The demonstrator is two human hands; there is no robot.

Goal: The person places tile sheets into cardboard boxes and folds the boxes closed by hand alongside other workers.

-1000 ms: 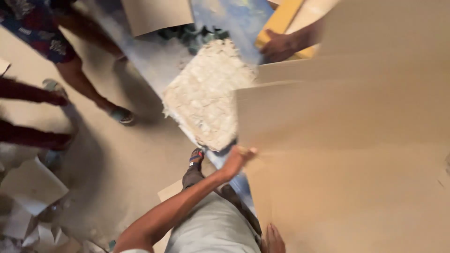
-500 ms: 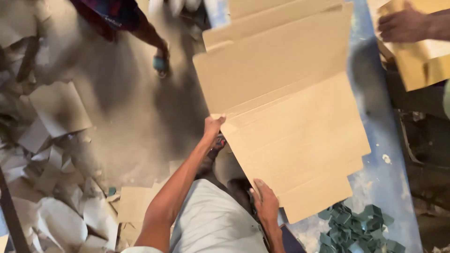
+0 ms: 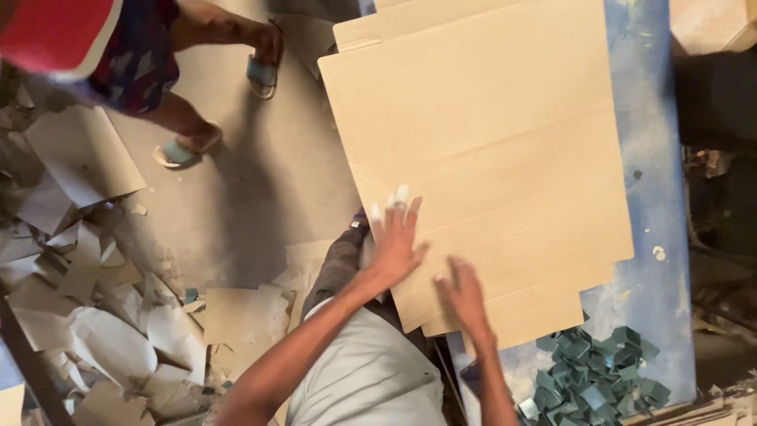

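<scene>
L hand (image 3: 394, 241) and R hand (image 3: 465, 296) are lying flat, fingers spread, on the cardboard sheets (image 3: 481, 150) — keep palms pressing evenly, edges aligned w/ stack beneath fingertips.

Blue-topped table with cardboard, and the floor beside it.

In front of me the blue table (image 3: 658, 197) carries a stack of flat tan cardboard sheets (image 3: 489, 150), the top one creased across and overhanging the table's left edge. A heap of small dark green square pieces (image 3: 595, 383) lies on the table near its lower corner, just below the sheets. Left of the table, the grey concrete floor (image 3: 268, 181) is littered with torn paper and cardboard scraps (image 3: 102, 315), thickest at the lower left.
</scene>
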